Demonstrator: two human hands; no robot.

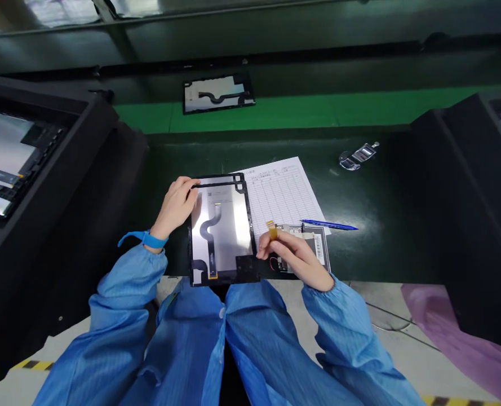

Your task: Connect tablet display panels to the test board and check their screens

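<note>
A display panel (229, 225) with a silvery back and black frame lies at the table's front edge, a dark ribbon cable (210, 242) running down it. My left hand (178, 206), with a blue wrist strap, grips the panel's upper left edge, fingertips over the frame. Between the fingers of my right hand (295, 256) is an orange flex cable (271, 230), its contact end pointing up. Under that hand lies an electronic module (323, 248) with a barcode label; whether the flex cable joins it is hidden by my fingers.
A printed form (282, 192) lies behind the panel, a blue pen (330, 225) on its corner. Further right is a shiny metallic object (359, 156). Another display panel (218, 93) rests on the green strip. Black trays (102, 129) flank the table; a pink sleeve (457, 332) shows at right.
</note>
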